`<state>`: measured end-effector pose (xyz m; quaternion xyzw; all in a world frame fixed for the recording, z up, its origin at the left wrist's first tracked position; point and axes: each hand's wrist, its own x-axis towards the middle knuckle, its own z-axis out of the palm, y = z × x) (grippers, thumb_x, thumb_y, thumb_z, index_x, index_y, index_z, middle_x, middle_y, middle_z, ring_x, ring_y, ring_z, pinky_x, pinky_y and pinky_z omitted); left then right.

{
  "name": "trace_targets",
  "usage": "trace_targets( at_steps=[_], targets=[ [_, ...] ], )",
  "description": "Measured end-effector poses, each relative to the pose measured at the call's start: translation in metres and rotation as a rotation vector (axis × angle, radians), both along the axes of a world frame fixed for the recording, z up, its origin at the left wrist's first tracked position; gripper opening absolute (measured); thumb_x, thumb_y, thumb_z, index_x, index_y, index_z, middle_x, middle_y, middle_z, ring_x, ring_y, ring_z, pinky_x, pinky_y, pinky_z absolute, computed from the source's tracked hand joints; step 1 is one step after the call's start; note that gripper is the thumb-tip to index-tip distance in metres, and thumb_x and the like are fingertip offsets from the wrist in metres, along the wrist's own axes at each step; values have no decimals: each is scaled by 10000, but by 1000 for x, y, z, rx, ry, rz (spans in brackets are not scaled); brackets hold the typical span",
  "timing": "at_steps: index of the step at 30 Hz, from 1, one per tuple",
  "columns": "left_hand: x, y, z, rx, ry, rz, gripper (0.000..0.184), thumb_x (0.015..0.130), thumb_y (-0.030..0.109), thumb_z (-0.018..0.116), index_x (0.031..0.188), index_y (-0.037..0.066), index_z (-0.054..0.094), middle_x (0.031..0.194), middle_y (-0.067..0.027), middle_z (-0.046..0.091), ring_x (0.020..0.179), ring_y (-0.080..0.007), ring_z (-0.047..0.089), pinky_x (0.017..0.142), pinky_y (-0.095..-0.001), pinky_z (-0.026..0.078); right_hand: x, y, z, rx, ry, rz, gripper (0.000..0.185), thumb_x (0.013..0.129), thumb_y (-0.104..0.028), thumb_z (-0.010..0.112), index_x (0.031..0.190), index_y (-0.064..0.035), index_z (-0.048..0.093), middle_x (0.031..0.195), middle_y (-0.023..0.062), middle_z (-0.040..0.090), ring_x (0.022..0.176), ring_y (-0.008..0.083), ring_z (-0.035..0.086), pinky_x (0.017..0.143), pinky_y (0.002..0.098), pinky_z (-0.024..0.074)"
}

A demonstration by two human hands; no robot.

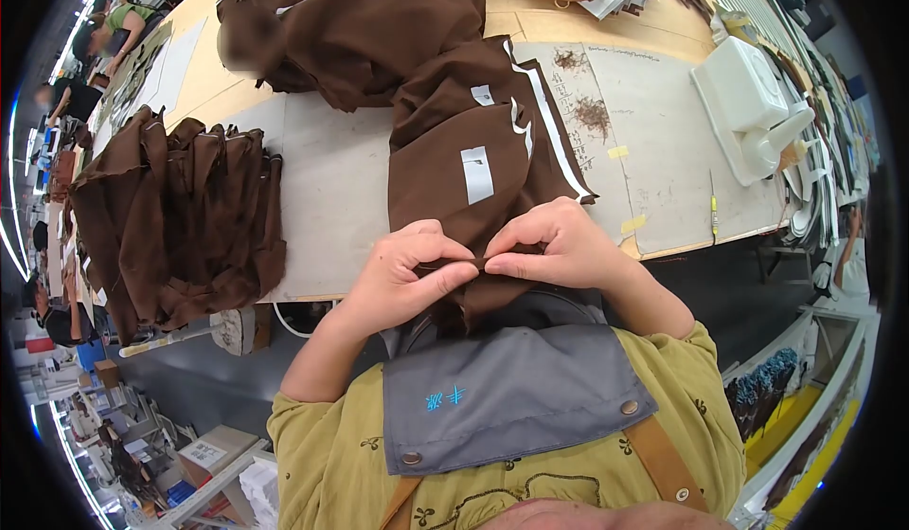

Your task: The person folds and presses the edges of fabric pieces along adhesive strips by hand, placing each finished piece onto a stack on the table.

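Both of my hands pinch the near edge of a brown fabric piece [431, 165] at the front of the table. My left hand [412, 269] grips the cloth between thumb and forefinger. Close beside it, my right hand [544, 246] pinches the same edge, the thumbs nearly meeting. White strips [549, 113] run along the fabric's right side, and a white patch [476, 175] lies on its face. The cloth's lower end hangs over the table edge against my grey apron [511, 388]. Whatever lies inside the fold under my fingers is hidden.
A folded stack of brown fabric [180, 217] sits at the left, and more brown cloth [379, 28] is bunched at the back. At the right are a white plastic container [743, 94], a yellow pen [714, 215] and thread scraps [592, 116]. A co-worker [123, 28] stands far left.
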<state>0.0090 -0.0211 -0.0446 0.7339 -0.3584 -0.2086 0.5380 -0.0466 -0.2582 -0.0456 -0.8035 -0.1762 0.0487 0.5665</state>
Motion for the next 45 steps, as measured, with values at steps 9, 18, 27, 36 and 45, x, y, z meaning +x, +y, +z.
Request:
trace_targets(
  at_steps=[9, 18, 27, 36, 45],
  targets=[
    [-3, -1, -5, 14, 8, 2, 64, 880, 99, 727, 895, 38, 720, 733, -21, 592, 693, -130, 551, 605, -275, 433, 0, 3, 4, -22, 133, 11, 96, 850, -118, 742, 880, -27, 745, 700, 37, 690, 554, 73, 559, 516, 240, 415],
    [12, 10, -10, -73, 118, 13, 114, 947, 83, 606, 941, 46, 714, 953, -68, 592, 843, -147, 541, 748, -263, 438, -5, 7, 2, -65, -7, 38, 101, 854, -192, 746, 910, -107, 748, 729, 23, 703, 596, 144, 630, 568, 274, 479],
    [78, -69, -1, 81, -720, -200, 546, 795, -66, 566, 1239, 239, 658, 1376, -70, 525, 1117, -239, 559, 978, -387, 443, -11, 29, 20, -90, -350, 368, 54, 885, -265, 702, 916, -223, 714, 670, 0, 654, 602, 196, 652, 533, 335, 482],
    [131, -6, 60, 103, -1056, 56, 264, 663, -91, 619, 891, 41, 630, 1180, -69, 684, 1193, -329, 587, 1016, -437, 436, -6, -47, 68, -463, -852, 11, 95, 763, -191, 779, 855, -199, 758, 668, -63, 631, 570, 162, 568, 561, 308, 443],
    [42, 1, 125, 203, -1183, 3, 136, 692, 57, 744, 760, 84, 630, 748, -37, 665, 761, -212, 672, 823, -383, 469, 35, -1, 102, -355, -998, -292, 554, 756, -331, 805, 1245, -112, 663, 1156, 63, 668, 1151, 269, 599, 1005, 360, 417]
  ],
)
